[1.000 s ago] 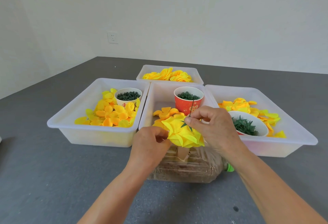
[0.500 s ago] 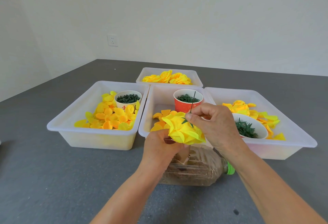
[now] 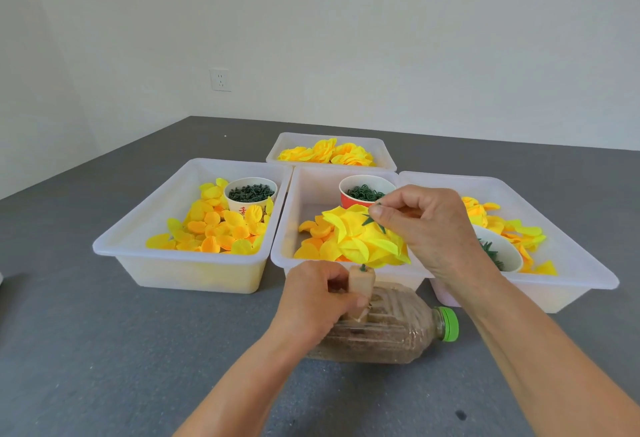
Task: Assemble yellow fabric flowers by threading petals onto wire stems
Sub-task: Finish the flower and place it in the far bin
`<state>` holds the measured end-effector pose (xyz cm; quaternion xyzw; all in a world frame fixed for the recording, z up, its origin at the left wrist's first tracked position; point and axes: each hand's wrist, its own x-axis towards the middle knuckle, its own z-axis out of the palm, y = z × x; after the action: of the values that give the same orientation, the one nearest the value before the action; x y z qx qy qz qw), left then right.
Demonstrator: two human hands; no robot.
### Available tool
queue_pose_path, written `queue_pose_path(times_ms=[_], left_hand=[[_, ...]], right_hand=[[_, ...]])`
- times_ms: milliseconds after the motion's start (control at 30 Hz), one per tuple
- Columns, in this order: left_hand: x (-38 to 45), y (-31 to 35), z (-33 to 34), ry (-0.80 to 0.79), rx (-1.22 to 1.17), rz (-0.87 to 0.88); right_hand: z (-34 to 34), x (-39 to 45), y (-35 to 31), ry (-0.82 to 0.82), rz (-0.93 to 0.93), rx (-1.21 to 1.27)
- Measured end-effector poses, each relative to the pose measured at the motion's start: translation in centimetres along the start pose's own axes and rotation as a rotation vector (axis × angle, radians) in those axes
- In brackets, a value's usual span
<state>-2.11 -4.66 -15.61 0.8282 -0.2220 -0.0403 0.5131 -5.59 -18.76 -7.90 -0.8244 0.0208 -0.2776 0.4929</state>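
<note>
— Where's the flower against the hands?

— I see my right hand (image 3: 429, 228) pinching the flower (image 3: 363, 239) by its green stem top, above the middle tray (image 3: 294, 263). My left hand (image 3: 315, 298) grips the wooden block (image 3: 361, 284) on the bottle (image 3: 388, 332), just below the flower.

— Counts?

— On the bench (image 3: 104, 350): four trays, two cups, one bowl (image 3: 502, 253), one bottle, one flower in hand.
</note>
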Motion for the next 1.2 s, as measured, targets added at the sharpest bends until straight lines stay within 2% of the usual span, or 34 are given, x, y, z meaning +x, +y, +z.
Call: queue_pose_path(times_ms=[267, 467, 633, 833, 967, 1067, 1200], left_hand=[[0.0, 0.4, -0.4, -0.003, 0.152, 0.038], [-0.1, 0.8, -0.6, -0.011, -0.058, 0.053], [-0.1, 0.7, -0.7, -0.011, -0.076, 0.073], [-0.1, 0.8, -0.7, -0.013, -0.028, 0.079], [-0.1, 0.8, -0.7, 0.002, -0.001, 0.098], [0.1, 0.8, -0.8, -0.012, 0.018, 0.096], [0.7, 1.3, -1.6, -0.046, 0.093, 0.106]], right_hand=[[-0.8, 0.7, -1.0, 0.027, 0.028, 0.076], [-1.1, 0.7, -0.9, 0.052, 0.059, 0.108], [-1.3, 0.9, -0.4, 0.093, 0.119, 0.203], [-1.2, 1.4, 0.0, 0.196, 0.314, 0.444], [-1.7, 2.2, 0.3, 0.300, 0.626, 0.844], [-2.1, 2.0, 0.4, 0.249, 0.790, 1.085], [-1.5, 1.4, 0.7, 0.199, 0.837, 1.253]])
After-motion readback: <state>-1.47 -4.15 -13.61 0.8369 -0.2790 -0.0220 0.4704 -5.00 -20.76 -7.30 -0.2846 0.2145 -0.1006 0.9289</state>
